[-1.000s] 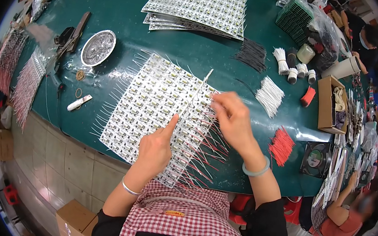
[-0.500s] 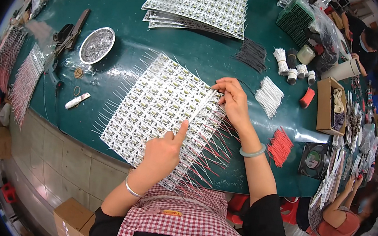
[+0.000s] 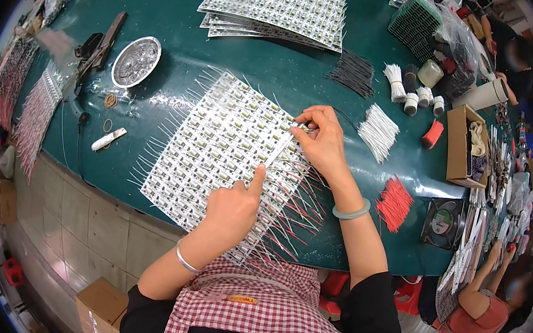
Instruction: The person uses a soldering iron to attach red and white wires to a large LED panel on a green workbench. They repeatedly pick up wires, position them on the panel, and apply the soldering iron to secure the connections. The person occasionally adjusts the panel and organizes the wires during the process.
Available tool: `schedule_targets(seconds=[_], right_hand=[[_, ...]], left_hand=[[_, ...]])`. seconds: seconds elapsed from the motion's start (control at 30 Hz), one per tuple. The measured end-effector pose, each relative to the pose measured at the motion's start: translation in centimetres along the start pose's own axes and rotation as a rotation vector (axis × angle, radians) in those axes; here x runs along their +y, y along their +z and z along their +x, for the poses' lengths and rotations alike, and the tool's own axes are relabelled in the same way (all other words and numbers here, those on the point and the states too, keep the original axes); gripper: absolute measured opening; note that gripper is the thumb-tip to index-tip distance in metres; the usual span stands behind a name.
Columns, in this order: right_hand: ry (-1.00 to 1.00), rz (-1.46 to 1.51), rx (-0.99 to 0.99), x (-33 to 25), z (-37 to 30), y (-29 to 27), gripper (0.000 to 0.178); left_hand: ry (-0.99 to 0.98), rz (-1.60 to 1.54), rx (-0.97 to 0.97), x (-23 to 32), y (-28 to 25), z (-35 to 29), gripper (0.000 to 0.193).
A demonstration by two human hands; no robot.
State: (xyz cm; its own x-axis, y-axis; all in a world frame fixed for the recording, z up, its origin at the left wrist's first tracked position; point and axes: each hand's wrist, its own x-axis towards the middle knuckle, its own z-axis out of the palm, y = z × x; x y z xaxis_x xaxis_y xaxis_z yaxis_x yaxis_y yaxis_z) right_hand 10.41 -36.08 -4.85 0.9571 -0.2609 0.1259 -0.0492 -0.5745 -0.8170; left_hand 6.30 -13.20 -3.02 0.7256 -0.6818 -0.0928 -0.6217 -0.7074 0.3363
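A panel of small circuit boards (image 3: 218, 135), white with rows of greenish parts, lies tilted on the table. White wires stick out along its left side; red and white wires (image 3: 291, 211) fan out on the right. My left hand (image 3: 232, 212) rests over the panel's lower part, index finger stretched out and pressing on it, other fingers curled. From that fingertip a narrow white strip (image 3: 280, 150) runs to my right hand (image 3: 322, 140), which pinches its far end at the panel's upper right corner. Whether it is one piece or several wires I cannot make out.
Stacked panels (image 3: 274, 5) lie at the back. Black wires (image 3: 351, 73), white wires (image 3: 378, 133) and red wires (image 3: 395, 203) lie right, near a cardboard box (image 3: 460, 144) and a fan (image 3: 440, 224). At left stands a metal bowl (image 3: 136, 62). Co-workers sit at right.
My right thumb has closed in against the strip's far end, and the fingers have curled tighter. My left index finger remains on the panel, very slightly shifted.
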Motion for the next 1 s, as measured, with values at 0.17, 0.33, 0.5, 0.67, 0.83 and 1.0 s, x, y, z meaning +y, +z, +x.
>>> schedule_targets(seconds=[0.17, 0.33, 0.5, 0.67, 0.83, 1.0], right_hand=[[-0.025, -0.016, 0.007, 0.2, 0.1, 0.5, 0.019], [0.022, 0.187, 0.130, 0.3, -0.7, 0.5, 0.014], [-0.370, -0.244, 0.169, -2.2, -2.7, 0.1, 0.014], [-0.388, -0.275, -0.055, -2.1, -3.4, 0.9, 0.018], [-0.352, -0.407, -0.147, -2.5, -2.8, 0.5, 0.021], [-0.362, -0.450, -0.190, -2.9, -2.5, 0.5, 0.020]], left_hand=[[0.004, 0.067, 0.019, 0.7, 1.6, 0.2, 0.075], [-0.032, -0.079, 0.023, 0.3, 0.3, -0.4, 0.076], [-0.155, -0.430, 0.405, -2.9, -1.4, -4.9, 0.057], [-0.332, -0.424, 0.520, -6.6, -3.0, -5.9, 0.043], [-0.404, -0.321, 0.581, -10.2, -2.4, -5.2, 0.047], [-0.501, -0.099, 0.656, -13.9, -1.9, -4.1, 0.048]])
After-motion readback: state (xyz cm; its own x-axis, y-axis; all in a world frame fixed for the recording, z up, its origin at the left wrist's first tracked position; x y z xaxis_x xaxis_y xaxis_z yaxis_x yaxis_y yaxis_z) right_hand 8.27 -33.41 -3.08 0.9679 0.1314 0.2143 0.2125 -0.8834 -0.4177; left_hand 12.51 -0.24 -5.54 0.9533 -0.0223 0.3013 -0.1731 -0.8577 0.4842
